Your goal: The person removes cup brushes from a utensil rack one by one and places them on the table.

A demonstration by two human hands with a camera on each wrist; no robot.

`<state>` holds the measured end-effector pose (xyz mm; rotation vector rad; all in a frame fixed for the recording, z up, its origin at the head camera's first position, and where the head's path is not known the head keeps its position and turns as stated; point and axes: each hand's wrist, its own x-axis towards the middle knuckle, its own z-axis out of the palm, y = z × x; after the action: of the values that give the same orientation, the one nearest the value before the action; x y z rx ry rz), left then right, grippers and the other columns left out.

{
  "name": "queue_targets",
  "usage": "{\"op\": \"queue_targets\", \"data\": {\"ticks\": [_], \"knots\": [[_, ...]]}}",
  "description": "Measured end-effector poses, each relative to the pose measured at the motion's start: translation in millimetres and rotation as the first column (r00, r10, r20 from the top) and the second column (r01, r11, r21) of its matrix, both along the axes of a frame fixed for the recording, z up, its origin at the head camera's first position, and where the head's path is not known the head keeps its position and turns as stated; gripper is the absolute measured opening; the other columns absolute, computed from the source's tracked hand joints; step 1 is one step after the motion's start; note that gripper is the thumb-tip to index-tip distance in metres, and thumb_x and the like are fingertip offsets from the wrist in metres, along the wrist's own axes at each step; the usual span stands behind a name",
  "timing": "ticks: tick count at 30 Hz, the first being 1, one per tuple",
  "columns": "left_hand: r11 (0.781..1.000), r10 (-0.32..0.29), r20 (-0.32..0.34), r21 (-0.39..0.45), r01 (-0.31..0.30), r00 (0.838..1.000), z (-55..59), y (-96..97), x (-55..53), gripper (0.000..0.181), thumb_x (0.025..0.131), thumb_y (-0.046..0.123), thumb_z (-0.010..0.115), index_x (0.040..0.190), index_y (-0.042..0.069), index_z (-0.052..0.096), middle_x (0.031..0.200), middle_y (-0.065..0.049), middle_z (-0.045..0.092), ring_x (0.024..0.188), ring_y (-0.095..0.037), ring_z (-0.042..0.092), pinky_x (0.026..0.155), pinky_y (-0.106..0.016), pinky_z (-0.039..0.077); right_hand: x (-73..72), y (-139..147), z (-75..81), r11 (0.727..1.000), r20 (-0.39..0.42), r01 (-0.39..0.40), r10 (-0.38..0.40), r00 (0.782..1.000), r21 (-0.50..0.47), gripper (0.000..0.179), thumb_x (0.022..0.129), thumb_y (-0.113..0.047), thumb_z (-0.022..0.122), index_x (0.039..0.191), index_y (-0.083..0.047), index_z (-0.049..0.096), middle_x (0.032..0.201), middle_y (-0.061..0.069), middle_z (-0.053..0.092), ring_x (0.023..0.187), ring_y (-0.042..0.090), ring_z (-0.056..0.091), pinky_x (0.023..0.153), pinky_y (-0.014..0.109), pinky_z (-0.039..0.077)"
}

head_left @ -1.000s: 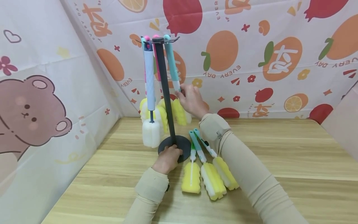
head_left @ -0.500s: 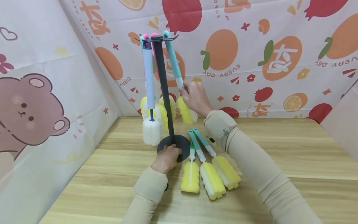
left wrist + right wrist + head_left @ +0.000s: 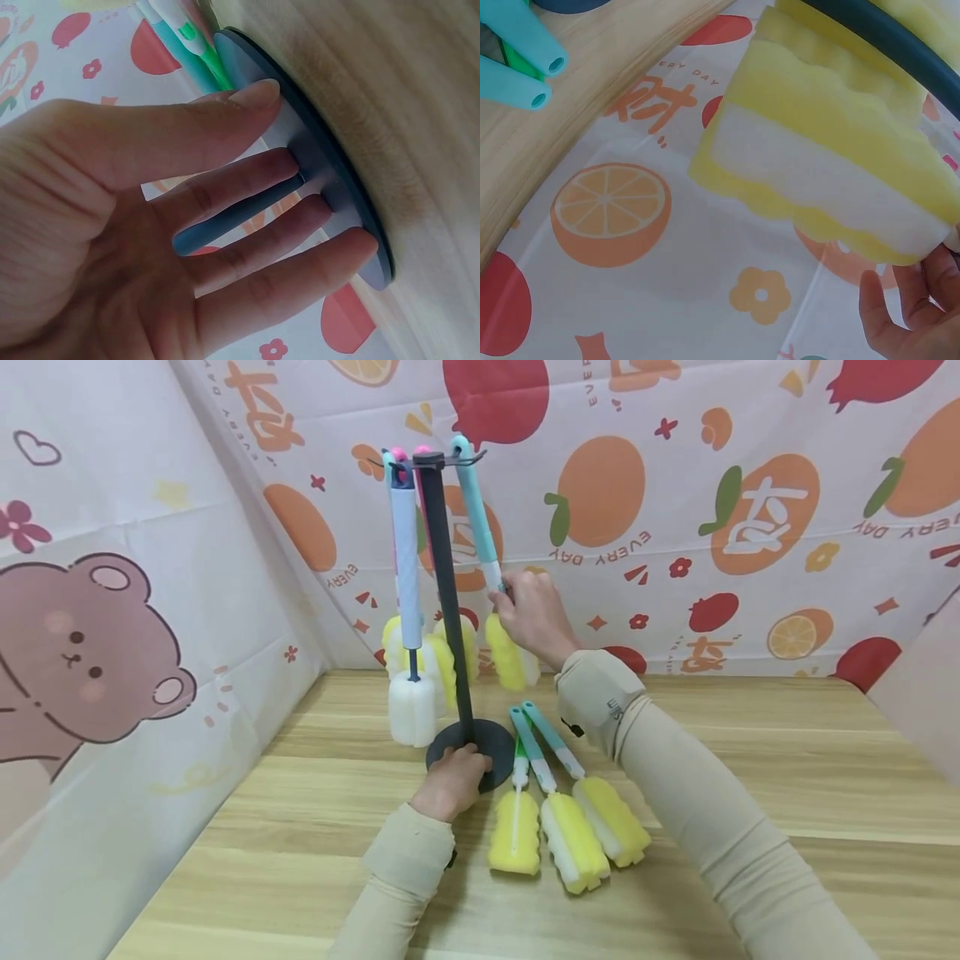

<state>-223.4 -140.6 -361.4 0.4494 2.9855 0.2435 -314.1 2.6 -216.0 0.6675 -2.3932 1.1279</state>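
A black metal stand (image 3: 448, 585) with hooks at its top rises from a round base (image 3: 495, 750). My left hand (image 3: 453, 783) presses its fingertips on that base; in the left wrist view the fingers (image 3: 247, 277) are spread and fairly straight, with the thumb near the rim. My right hand (image 3: 538, 617) pinches the lower, white end of a turquoise sponge bottle brush (image 3: 474, 510), whose looped top is at a right-hand hook. The brush tilts, and its yellow-and-white sponge head (image 3: 825, 161) hangs below the hand, away from the pole.
Other bottle brushes hang on the stand's left and back, among them a light-blue one with a white sponge (image 3: 412, 710). Three yellow sponge brushes (image 3: 573, 843) lie on the wooden table (image 3: 270, 860), right of the base. A fruit-print cloth (image 3: 757, 560) stands behind.
My right hand has shifted right and slightly up, swinging the turquoise brush and its sponge away from the pole; its loop sits farther out along the hook. My left hand stays on the base.
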Motion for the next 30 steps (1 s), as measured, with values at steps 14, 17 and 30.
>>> {"op": "queue_targets", "data": {"ticks": [14, 17, 30], "knots": [[1.000, -0.001, 0.002, 0.003, 0.001, 1.000, 0.0, 0.5, -0.5, 0.026, 0.090, -0.008, 0.071, 0.111, 0.006, 0.077, 0.113, -0.023, 0.064, 0.099, -0.046, 0.059, 0.083, -0.053, 0.054, -2.6, 9, -4.3, 1.000, 0.021, 0.006, -0.006, 1.000, -0.005, 0.021, 0.103, -0.007, 0.058, 0.107, 0.010, 0.070, 0.094, 0.019, 0.069, 0.071, 0.025, 0.060, 0.062, 0.028, 0.048], [1.000, 0.001, 0.006, 0.001, -0.001, 1.000, 0.2, 0.3, -0.3, 0.026, 0.090, -0.007, 0.071, 0.112, 0.006, 0.077, 0.114, -0.022, 0.064, 0.099, -0.045, 0.059, 0.084, -0.053, 0.054, -1.7, 13, -5.6, 1.000, 0.031, 0.006, -0.006, 1.000, 0.000, 0.020, 0.103, -0.007, 0.058, 0.107, 0.009, 0.070, 0.094, 0.019, 0.069, 0.072, 0.026, 0.061, 0.065, 0.030, 0.051], [1.000, 0.003, -0.002, -0.010, -0.003, 1.000, -0.2, -0.3, 0.9, 0.026, 0.090, -0.007, 0.071, 0.112, 0.006, 0.077, 0.115, -0.022, 0.064, 0.099, -0.044, 0.059, 0.082, -0.053, 0.055, -1.4, 31, -15.3, 1.000, 0.060, -0.009, 0.009, 0.998, 0.002, 0.020, 0.102, -0.007, 0.061, 0.108, 0.010, 0.069, 0.091, 0.019, 0.068, 0.071, 0.028, 0.059, 0.063, 0.030, 0.051]]}}
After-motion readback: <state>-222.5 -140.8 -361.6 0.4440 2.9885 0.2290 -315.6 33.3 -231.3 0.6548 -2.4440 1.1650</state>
